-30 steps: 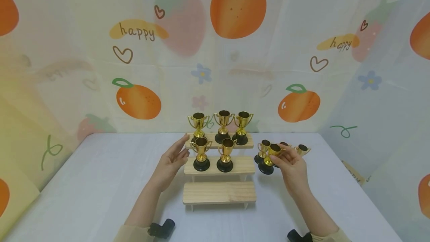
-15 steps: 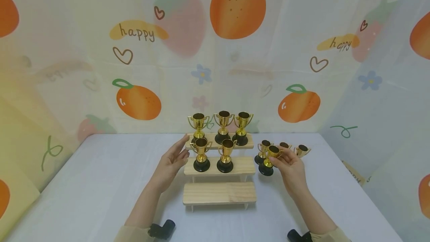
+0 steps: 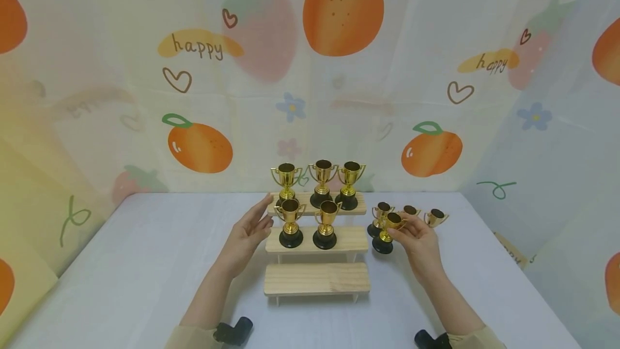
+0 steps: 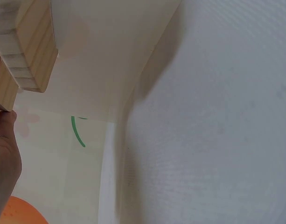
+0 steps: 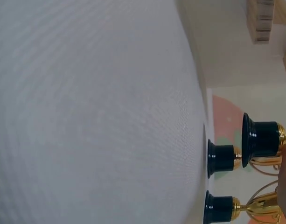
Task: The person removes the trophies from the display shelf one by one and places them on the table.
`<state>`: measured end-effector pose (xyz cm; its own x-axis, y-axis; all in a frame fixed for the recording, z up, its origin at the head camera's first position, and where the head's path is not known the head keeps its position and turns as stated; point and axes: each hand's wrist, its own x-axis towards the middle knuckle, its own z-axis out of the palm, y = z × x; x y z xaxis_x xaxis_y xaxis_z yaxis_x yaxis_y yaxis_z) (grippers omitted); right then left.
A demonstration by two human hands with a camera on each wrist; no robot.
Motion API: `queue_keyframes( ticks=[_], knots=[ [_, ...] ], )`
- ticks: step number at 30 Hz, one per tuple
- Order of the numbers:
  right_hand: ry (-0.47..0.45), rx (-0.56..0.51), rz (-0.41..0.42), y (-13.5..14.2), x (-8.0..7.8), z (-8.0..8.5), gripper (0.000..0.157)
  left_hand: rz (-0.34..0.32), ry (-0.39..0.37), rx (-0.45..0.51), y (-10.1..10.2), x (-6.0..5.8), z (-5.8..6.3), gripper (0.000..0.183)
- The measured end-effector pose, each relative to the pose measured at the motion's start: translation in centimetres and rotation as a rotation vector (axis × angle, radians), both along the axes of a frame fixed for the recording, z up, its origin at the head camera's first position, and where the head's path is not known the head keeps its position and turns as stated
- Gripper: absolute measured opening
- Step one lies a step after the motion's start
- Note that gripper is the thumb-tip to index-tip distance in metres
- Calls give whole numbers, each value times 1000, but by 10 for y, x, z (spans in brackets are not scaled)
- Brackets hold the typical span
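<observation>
Fingers of the right hand (image 3: 420, 241) pinched a gold trophy (image 3: 385, 237) by its cup, thumb on the near side, and in the right wrist view we saw its black base held clear of the tabletop (image 3: 145, 273). The trophy leaned a little, cup toward the hand, just beyond the right end of the middle board (image 3: 351, 238). The fingers of the left hand (image 3: 247, 236) were extended and loosely bent, grasping nothing that we could make out, with a fingertip touching the left end of the top board (image 3: 306, 199).

Over the last second we noticed only a small change: the held cup had come slightly lower and further left, the right hand with it, while the left hand had stayed put and the trophies on the boards had not shifted. We took that to mean the piece was firmly in hand but between places, with no board bearing it yet.

Further out, we counted three more trophies (image 3: 381, 217) between the stand's right side and the tabletop's far right corner, partly hidden by the hand and the held piece. Three trophies (image 3: 322, 182) stood on the top board, one near its left end and two toward its right; two others (image 3: 290, 217) stood on the middle board, one near its left end. The front board (image 3: 317, 279) lay closest to the tabletop's near edge, and a fruit-printed cloth (image 3: 416, 85) hung beyond the far edge
</observation>
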<state>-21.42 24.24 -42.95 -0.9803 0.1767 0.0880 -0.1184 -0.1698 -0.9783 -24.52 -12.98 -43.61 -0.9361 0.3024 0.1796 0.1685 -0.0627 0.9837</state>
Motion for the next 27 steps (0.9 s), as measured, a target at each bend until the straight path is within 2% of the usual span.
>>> queue_keyframes(
  ticks=[5,12,16,27],
  knots=[
    [-3,18,31,3,-2,-1,39,-5,-2,12,0,1,0,69],
    [-94,137,80,6,-4,-4,36,-8,-7,11,-1,1,2,69],
    [-123,170,101,7,-4,-7,35,-7,-6,11,-1,2,1,68],
    [-99,173,141,11,-5,-12,37,-9,3,6,0,0,1,69]
  ],
)
